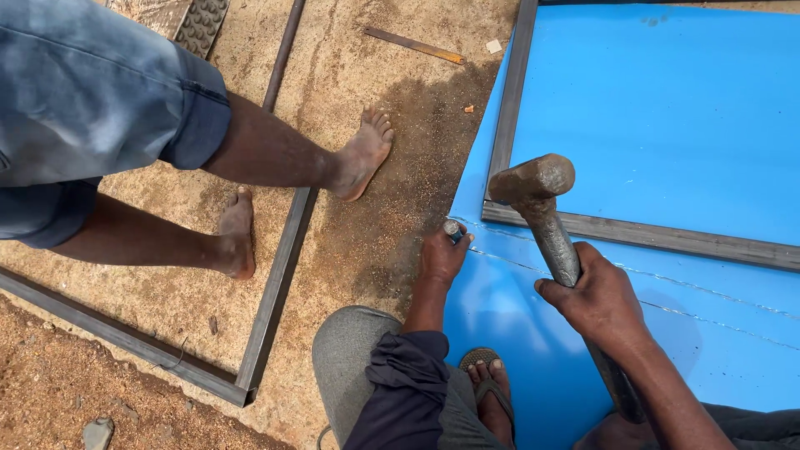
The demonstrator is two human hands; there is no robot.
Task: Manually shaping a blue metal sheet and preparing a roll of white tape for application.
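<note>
My right hand (602, 293) grips the handle of a heavy dark metal hammer (533, 185), whose head is raised above a blue metal sheet (667, 108). My left hand (442, 254) is closed around a small chisel (452, 228), its tip set on the sheet's left edge near a scored line. A grey steel frame bar (658, 237) lies on the sheet just beyond the chisel. My foot in a sandal (490, 385) rests on the sheet's near part.
Another person stands barefoot at left, one foot (363, 155) on the sandy ground, the other foot (237, 233) beside a grey steel frame (275, 283). A flat rusty strip (414, 45) and a thin rod (283, 52) lie farther off.
</note>
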